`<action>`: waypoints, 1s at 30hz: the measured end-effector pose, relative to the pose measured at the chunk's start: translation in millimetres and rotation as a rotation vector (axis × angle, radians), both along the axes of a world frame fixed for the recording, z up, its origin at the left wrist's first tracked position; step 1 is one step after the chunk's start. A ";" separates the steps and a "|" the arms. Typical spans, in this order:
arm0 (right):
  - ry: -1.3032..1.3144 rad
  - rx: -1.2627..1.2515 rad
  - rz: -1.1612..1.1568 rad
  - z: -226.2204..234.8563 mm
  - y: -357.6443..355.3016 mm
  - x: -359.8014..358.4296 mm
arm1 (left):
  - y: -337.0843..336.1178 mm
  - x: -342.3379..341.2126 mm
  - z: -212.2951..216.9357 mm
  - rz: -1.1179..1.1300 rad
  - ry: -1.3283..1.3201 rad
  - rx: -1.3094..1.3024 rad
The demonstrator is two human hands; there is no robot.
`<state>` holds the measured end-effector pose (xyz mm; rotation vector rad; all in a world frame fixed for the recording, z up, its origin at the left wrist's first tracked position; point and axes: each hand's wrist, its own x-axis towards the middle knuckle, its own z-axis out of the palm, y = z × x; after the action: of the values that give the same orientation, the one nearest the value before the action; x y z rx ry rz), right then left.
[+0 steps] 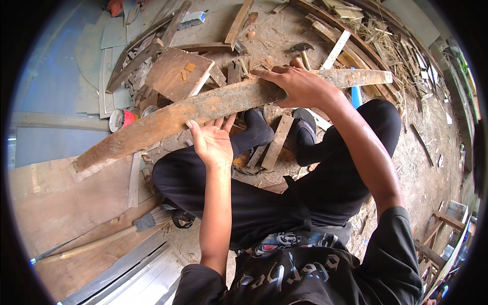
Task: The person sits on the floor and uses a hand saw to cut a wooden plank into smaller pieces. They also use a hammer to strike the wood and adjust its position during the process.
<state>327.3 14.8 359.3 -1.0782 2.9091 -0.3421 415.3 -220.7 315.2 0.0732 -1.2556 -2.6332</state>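
A long, weathered wooden plank lies slantwise across both my hands, above my crossed legs. Its lower end reaches to the left and its upper end to the right. My left hand supports it from the near edge, palm up, with the thumb against the edge and fingers passing partly underneath. My right hand grips the plank from above, right of its middle, fingers wrapped over the far edge. Just beyond the right hand lies a claw hammer, its handle partly hidden.
A square board rests among wood scraps ahead, near a red-and-white tin. Long timbers and debris are piled at far right. A long-handled tool with a grey head lies on plywood at left. Short wood pieces lie between my feet.
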 end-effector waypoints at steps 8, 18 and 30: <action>-0.259 -0.149 0.003 1.5 5.9 -4.1 | 9.6 14.2 33.8 0.129 -0.158 -0.041; -0.395 -0.249 -0.017 14.8 14.0 1.3 | 5.6 12.5 33.6 0.048 -0.150 -0.101; -0.198 -0.225 -0.118 -26.9 23.6 -6.3 | -36.6 12.7 18.8 -0.133 -0.380 -0.623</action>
<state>321.0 38.4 332.3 -0.8388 2.8108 -0.7500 428.0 -257.3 334.0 0.4087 -2.2171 -2.2621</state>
